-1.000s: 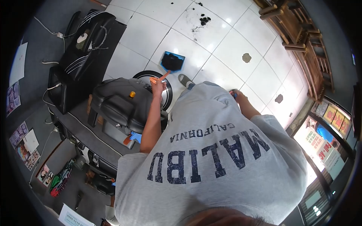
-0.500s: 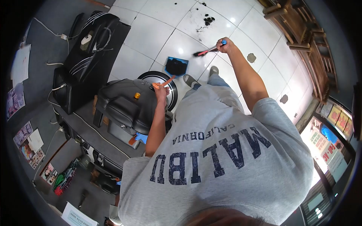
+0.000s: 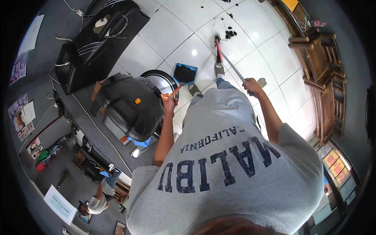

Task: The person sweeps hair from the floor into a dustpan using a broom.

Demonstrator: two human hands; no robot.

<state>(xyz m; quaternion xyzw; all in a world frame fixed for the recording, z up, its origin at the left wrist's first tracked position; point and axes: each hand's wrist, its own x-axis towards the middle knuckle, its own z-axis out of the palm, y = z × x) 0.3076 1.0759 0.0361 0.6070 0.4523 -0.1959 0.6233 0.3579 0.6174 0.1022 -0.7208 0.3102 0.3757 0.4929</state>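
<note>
My left hand [image 3: 169, 102] is closed around the orange handle of a blue dustpan [image 3: 177, 66], which rests on the tiles with a heap of black hair [image 3: 185, 73] in it. In my right hand [image 3: 253, 86] is the grip of a broom [image 3: 234, 68] with a grey stick. Its red and dark bristle end touches the floor beyond my right foot, beside small black hair clumps [image 3: 230, 34]. The round base of a black barber chair [image 3: 131, 96] is close to my left hand.
An orange-yellow object [image 3: 137, 101] lies on the chair seat. A black sofa [image 3: 100, 43] with a cap and cables stands far left. Bamboo chairs [image 3: 323, 78] line the right side. A person [image 3: 100, 201] shows at lower left, by a white sign [image 3: 58, 204].
My right hand has come back toward my body, while the broom's head has swung out to the hair clumps. My left hand still holds the dustpan, which stays in place.
</note>
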